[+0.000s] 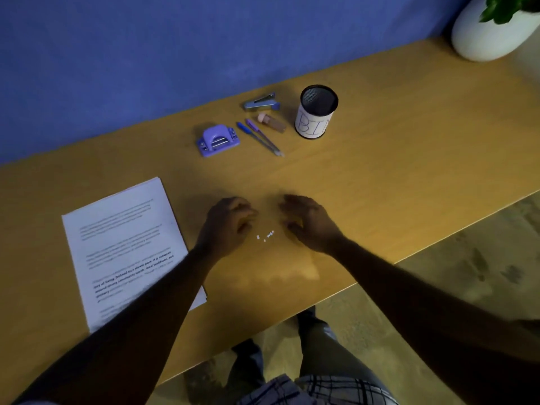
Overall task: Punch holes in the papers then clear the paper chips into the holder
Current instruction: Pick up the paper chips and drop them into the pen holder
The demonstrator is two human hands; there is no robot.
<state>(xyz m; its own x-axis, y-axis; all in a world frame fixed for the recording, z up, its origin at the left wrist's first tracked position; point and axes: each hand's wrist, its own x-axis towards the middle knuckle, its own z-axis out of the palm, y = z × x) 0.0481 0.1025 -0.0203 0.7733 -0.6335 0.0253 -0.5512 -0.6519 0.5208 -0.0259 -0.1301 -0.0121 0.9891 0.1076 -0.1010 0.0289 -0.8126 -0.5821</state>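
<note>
A wooden tabletop (380, 176) runs along a blue wall (146, 54), with a patterned floor (467, 273) showing at the near right. On the far right stands 1 white plant pot (485, 33) with green leaves.

Toward the far side lie 1 purple hole punch (217, 140), 1 stapler (261, 102), 2 pens (260, 137) side by side, 1 small bottle (271, 121) on its side, and 1 mesh holder (317, 112) wrapped in a handwritten paper label. A stack of printed papers (122, 247) lies at the near left, partly under the left forearm.

About 5 small white paper chips (265, 236) sit on the bare wood between the 2 hands. The left hand (226, 226) and right hand (309, 223) are both low over the tabletop, fingers loosely curled, each grip part open and holding nothing that shows.
</note>
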